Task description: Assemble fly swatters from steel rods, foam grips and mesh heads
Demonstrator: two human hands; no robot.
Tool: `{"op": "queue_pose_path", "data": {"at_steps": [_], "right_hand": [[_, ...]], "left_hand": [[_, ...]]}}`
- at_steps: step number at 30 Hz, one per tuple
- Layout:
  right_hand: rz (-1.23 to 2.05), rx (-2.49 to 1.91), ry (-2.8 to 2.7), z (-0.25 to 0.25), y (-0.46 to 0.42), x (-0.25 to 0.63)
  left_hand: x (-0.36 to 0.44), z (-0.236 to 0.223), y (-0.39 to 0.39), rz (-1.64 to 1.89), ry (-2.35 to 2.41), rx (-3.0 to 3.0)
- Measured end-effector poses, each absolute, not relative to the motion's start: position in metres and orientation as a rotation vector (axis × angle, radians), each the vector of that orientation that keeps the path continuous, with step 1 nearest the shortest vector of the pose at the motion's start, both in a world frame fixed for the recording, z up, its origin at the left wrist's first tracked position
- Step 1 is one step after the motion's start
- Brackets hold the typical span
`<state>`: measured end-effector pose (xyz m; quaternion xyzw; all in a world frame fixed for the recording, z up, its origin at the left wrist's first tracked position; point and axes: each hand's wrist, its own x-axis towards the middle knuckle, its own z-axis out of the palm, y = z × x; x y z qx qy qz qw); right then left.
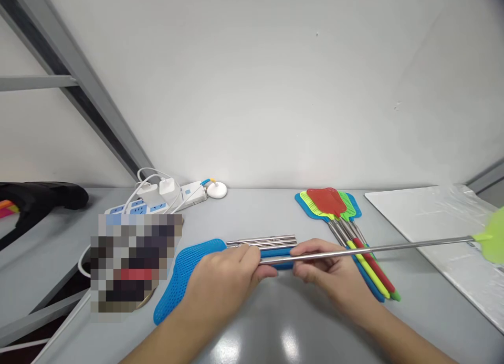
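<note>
In front of me a fly swatter with a yellow-green head [494,239] is held level, its steel rod [394,247] reaching far to the right. My left hand [226,272] is closed around the rod's bare left end. With thumb and fingers my right hand [328,272] grips the same rod a short way along. Under and behind my left hand lies a blue fly swatter head [192,264]. Behind the hands are several loose metal tubes [271,240] and blue handles [284,266], partly covered by the rod and fingers.
Several assembled fly swatters [326,201] with coloured heads and handles lie fanned at right. A white wrapped board [417,211] is beyond them. At left are a power strip [138,208] with chargers, a round white device [217,189] and a blurred-out object [134,264].
</note>
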<state>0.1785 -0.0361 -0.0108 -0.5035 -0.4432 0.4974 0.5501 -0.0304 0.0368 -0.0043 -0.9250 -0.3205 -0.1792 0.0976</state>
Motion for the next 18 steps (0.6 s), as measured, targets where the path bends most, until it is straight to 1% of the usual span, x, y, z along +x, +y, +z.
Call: {"op": "queue_pose_path", "data": {"at_steps": [4, 9, 18], "right_hand": [[1.042, -1.141, -0.977, -0.012, -0.032, 0.205], [0.952, -1.116, -0.868, -0.007, -0.026, 0.227], [0.907, -1.182, -0.964, -0.012, -0.028, 0.237]], "left_hand": [[-0.04, 0.003, 0.048, -0.508, -0.983, -2.651], [-0.05, 0.01, 0.058, -0.45, -1.046, -2.603], [-0.048, 0.008, 0.058, -0.45, -0.947, -2.583]]}}
